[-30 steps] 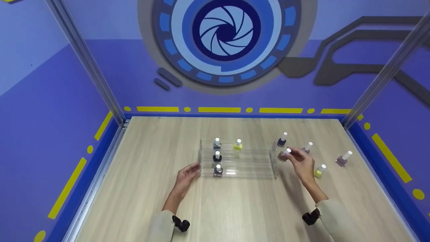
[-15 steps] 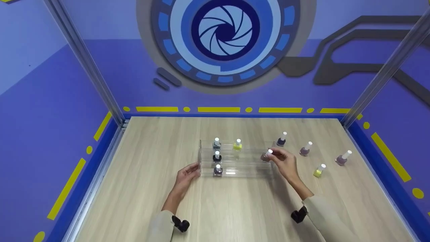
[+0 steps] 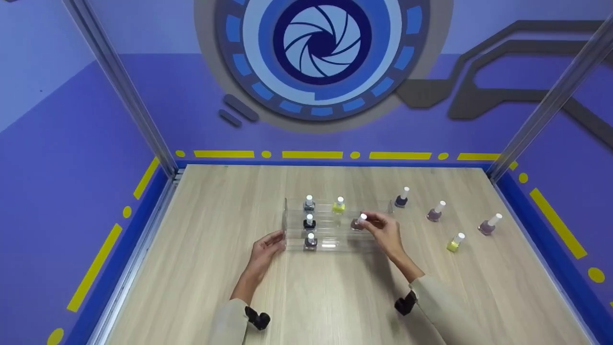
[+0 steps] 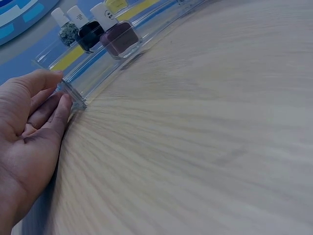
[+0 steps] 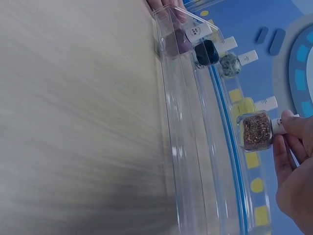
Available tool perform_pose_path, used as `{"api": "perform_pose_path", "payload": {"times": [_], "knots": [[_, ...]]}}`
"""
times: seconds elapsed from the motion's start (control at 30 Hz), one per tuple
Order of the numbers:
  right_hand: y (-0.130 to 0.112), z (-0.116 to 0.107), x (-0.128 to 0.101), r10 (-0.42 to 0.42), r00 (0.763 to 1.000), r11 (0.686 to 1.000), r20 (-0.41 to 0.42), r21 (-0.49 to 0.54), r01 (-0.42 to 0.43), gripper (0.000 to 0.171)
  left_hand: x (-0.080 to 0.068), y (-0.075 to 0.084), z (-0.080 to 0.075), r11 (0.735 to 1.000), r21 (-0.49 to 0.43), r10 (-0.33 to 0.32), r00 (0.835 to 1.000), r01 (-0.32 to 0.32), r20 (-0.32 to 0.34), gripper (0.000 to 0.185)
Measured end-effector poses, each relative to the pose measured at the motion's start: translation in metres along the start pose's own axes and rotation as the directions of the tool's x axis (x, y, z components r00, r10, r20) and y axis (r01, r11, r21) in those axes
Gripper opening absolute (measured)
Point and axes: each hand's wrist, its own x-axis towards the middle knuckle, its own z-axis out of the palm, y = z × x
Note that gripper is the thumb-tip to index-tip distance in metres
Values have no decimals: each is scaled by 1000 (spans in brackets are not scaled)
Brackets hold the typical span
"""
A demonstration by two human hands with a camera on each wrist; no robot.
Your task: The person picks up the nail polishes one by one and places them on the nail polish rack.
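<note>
The right hand [image 3: 387,233] pinched a brown glitter bottle [image 3: 357,224] by its cap above the clear rack's [image 3: 335,247] middle step, bare shelf around it. The left hand [image 3: 266,248], fingers straight, pressed the rack's left end.

Bottles [image 3: 309,215] crowd the rack's [image 3: 335,247] left end; its right half lies open; loose bottles [image 3: 452,243] stand rightward.

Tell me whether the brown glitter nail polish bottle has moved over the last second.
Yes. The brown glitter nail polish bottle, pinched by the right hand, went leftward from outside the clear acrylic rack's right end to over its middle tier.
</note>
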Motion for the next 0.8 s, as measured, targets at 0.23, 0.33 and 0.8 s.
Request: {"api": "perform_pose_path", "payload": {"times": [0.23,0.33,0.8], "knots": [[18,19,15,5,1000,998,16,58,-6,22,0,-1,-1,1000,0,-5,1000,5,-5,51],[21,26,18,22,999,996,40,87,-25,23,0,0,-1,1000,0,2,1000,-2,9,50],[-4,40,18,33,974,995,224,83,-53,25,1,2,-1,1000,-7,3,1000,-3,14,48]]}}
